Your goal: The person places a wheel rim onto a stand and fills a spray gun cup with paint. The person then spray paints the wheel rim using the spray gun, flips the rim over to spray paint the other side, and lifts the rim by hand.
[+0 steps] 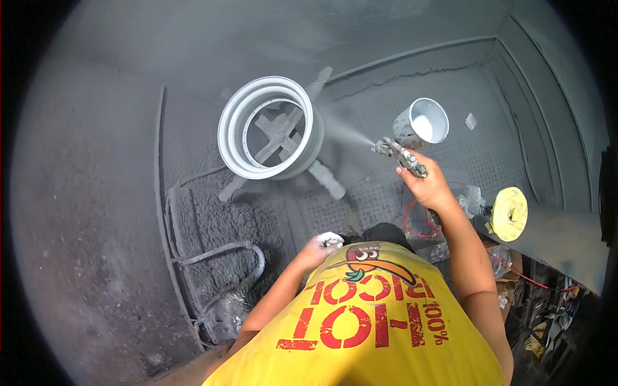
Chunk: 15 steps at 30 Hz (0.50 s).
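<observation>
My right hand [426, 183] is wrapped round a paint spray gun [402, 156]. A whitish cup [404, 128], open at the top with pale liquid inside, sits at the gun's far side. Fine mist leaves the nozzle toward the left, reaching the outer side of a light grey wheel rim [228, 138]. That rim rests tilted on a cross-shaped stand [327, 180], whose arms show through its centre and past its edge. Close to my body, my left hand [324, 244] has curled fingers with white on them; whatever may be in it is hidden.
A yellow disc-shaped roll [509, 214] stands at the right by a grey ledge [560, 241]. Below it lies clutter [547, 321]. A red hose [410, 222] loops near my right forearm. On the left, a bent tube [222, 249] crosses the rough, coated floor.
</observation>
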{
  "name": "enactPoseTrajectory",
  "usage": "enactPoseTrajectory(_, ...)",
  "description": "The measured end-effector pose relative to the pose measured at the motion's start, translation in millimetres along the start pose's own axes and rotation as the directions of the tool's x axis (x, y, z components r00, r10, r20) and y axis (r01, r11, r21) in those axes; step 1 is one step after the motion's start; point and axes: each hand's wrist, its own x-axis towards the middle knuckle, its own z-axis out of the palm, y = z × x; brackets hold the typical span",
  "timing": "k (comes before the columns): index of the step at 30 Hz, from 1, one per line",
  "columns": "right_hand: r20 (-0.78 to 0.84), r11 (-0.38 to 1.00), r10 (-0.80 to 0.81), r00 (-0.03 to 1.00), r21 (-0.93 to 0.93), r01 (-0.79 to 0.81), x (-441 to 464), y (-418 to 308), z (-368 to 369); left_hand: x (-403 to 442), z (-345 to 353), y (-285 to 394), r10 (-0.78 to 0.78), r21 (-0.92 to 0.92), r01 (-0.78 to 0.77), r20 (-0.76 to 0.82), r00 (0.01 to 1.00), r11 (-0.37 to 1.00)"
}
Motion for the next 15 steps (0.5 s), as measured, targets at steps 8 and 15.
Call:
enactPoseTrajectory(8,0.177,0.945,0.251,0.952,0.168,-0.28,-17,-26,-3,0,-9,-18,-0.097,0.109,0.102,-0.049,0.994,0.989)
enactPoseTrajectory(15,0.428,0.976,-0.042,0.903,0.209,-0.054,-47,-9,42,6,-8,-24,-0.031,0.141,0.04,-0.063,0.998,0.989)
